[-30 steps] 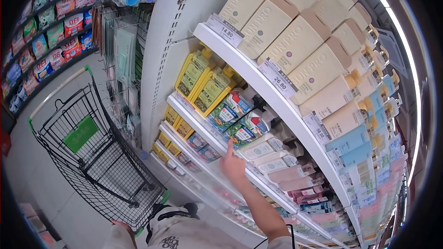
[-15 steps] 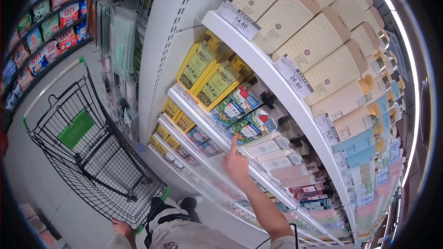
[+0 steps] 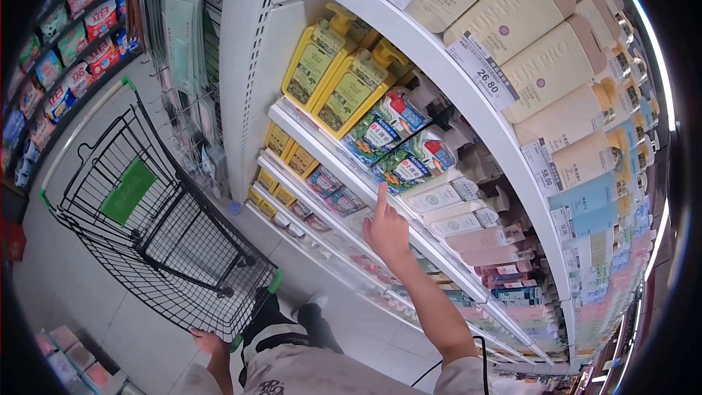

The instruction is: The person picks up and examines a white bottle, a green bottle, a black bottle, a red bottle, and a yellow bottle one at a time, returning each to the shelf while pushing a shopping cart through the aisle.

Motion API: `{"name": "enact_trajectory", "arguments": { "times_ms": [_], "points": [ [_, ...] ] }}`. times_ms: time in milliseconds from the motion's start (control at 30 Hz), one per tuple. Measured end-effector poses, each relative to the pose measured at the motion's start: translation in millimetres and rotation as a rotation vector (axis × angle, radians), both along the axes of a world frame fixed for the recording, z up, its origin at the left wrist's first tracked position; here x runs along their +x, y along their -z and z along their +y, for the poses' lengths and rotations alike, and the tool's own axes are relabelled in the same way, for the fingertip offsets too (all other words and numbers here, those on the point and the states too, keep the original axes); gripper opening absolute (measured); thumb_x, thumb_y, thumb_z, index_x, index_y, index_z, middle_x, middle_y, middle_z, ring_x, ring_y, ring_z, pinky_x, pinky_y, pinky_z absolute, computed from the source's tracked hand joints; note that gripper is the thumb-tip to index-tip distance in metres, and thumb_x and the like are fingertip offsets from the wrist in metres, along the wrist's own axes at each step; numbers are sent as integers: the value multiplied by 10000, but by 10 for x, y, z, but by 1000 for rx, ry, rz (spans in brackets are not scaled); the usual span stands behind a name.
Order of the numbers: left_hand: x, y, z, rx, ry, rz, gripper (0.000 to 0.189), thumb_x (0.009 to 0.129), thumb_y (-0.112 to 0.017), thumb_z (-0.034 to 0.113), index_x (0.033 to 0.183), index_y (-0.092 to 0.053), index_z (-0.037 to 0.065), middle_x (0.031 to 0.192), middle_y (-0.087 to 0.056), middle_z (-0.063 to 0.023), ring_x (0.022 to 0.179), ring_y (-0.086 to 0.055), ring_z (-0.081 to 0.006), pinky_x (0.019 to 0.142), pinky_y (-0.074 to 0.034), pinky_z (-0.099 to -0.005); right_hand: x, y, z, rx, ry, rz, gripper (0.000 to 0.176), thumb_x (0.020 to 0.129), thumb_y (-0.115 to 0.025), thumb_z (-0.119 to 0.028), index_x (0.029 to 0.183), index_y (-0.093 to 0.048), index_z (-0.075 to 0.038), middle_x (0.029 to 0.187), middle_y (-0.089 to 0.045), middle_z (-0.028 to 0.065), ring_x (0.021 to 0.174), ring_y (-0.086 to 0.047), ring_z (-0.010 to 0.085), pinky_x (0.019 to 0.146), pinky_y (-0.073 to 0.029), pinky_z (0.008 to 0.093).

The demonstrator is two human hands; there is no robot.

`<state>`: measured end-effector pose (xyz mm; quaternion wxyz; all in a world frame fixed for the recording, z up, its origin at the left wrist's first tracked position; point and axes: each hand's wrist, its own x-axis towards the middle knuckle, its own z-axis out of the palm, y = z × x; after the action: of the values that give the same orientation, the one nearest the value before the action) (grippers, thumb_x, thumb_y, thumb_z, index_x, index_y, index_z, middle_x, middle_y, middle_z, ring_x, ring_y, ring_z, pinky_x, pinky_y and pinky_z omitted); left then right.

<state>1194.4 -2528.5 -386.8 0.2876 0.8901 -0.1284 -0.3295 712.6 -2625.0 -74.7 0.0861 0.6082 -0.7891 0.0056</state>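
My right hand (image 3: 387,228) is raised before the shelf, its index finger stretched out and the other fingers curled, holding nothing I can see. The fingertip is near the shelf's white edge (image 3: 344,155), just below a blue-green pouch (image 3: 414,163) with a red and white label. A similar pouch (image 3: 386,123) stands beside it, next to yellow pump bottles (image 3: 354,88). At the bottom left, my left hand (image 3: 210,341) is at the rim of a black wire shopping cart (image 3: 175,249), its fingers wrapped round the edge.
Cream bottles (image 3: 504,7) with price tags fill the upper shelf, and white and pink bottles (image 3: 442,194) lie to the right of the pouches. Colourful bags (image 3: 102,18) line shelves at the far left. Hanging packets (image 3: 183,44) are behind the cart, and stacked boxes (image 3: 80,357) are at lower left.
The view has moved closer to the shelf, so the pouches look larger. My right hand still points near them, its fingertip now lower, by the shelf edge. My left hand remains at the cart.
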Motion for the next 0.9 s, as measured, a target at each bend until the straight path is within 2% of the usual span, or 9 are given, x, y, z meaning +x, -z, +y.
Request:
{"name": "enact_trajectory", "arguments": {
  "times_ms": [233, 367, 433, 633, 733, 767, 833, 867, 900],
  "points": [
    [110, 240, 95, -69, 100, -47, 643, 1013, -295, 472, 1181, -558, -90, 1097, -611, -299, 977, -585, -448, 865, -456, -485, 228, -248, 176, 12, 48, -42, 712, 757, -658, -168, 1351, -363, 92, 701, -607, 104, 584, -623, 271, 519, -510, 395],
    [130, 236, 56, -90, 163, -121, 632, 1021, -297, 437, 1163, -558, -120, 1130, -591, -331, 1015, -566, -472, 885, -444, -492, 515, 79, 815, -88, -134, -247, 111, 790, -629, -120, 828, -566, -37, 696, -616, 153, 616, -629, 319, 539, -492, 440],
    [123, 259, 48, -79, 112, -111, 648, 1015, -311, 452, 1143, -564, -131, 1122, -594, -332, 1010, -569, -475, 875, -449, -494, 705, 366, 1344, 121, -54, -228, 140, 819, -592, -153, 739, -567, -41, 702, -623, 151, 667, -643, 324, 551, -492, 451],
    [255, 246, -13, -63, 135, 167, 694, 1000, -329, 511, 1133, -581, -122, 1030, -647, -243, 915, -619, -368, 826, -493, -456, 1228, 1330, 3399, 340, 192, -558, 257, 917, -496, -287, 936, -666, -96, 801, -665, 145, 808, -665, 323, 660, -520, 467],
    [448, 443, 123, -531, 116, 460, 611, 995, -382, 474, 1029, -631, -83, 947, -666, -199, 814, -612, -310, 739, -515, -433, 1367, 1873, 4534, 658, 491, -632, 280, 927, -476, -307, 974, -699, -145, 945, -683, 112, 905, -666, 329, 733, -534, 457],
    [608, 332, 426, -190, 343, -149, 528, 995, -419, 411, 988, -633, -72, 946, -667, -210, 819, -617, -315, 753, -507, -434, 1698, 2022, 5123, 643, 588, -684, 285, 927, -472, -309, 989, -702, -151, 990, -688, 99, 924, -667, 335, 779, -531, 459],
    [712, 347, 847, -48, 733, -314, 494, 994, -420, 347, 935, -622, -99, 916, -672, -229, 751, -612, -341, 695, -480, -468, 1894, 2271, 5667, 655, 1001, -753, 283, 923, -473, -295, 1033, -688, -149, 1059, -681, 100, 955, -666, 334, 801, -528, 469],
    [715, 473, 1055, -189, 957, -331, 434, 996, -427, 317, 826, -612, -37, 762, -635, -138, 651, -562, -241, 599, -441, -406, 2048, 2343, 5949, 609, 1086, -775, 296, 915, -468, -282, 1054, -674, -121, 1061, -680, 125, 955, -666, 335, 809, -526, 480],
    [594, 367, 1182, -147, 922, 181, 371, 993, -433, 267, 700, -510, 53, 615, -473, -17, 566, -437, -122, 511, -348, -321, 2171, 2418, 6196, 566, 1158, -789, 312, 908, -463, -269, 1075, -659, -93, 1064, -680, 150, 955, -667, 335, 816, -524, 492]
  ]
}}
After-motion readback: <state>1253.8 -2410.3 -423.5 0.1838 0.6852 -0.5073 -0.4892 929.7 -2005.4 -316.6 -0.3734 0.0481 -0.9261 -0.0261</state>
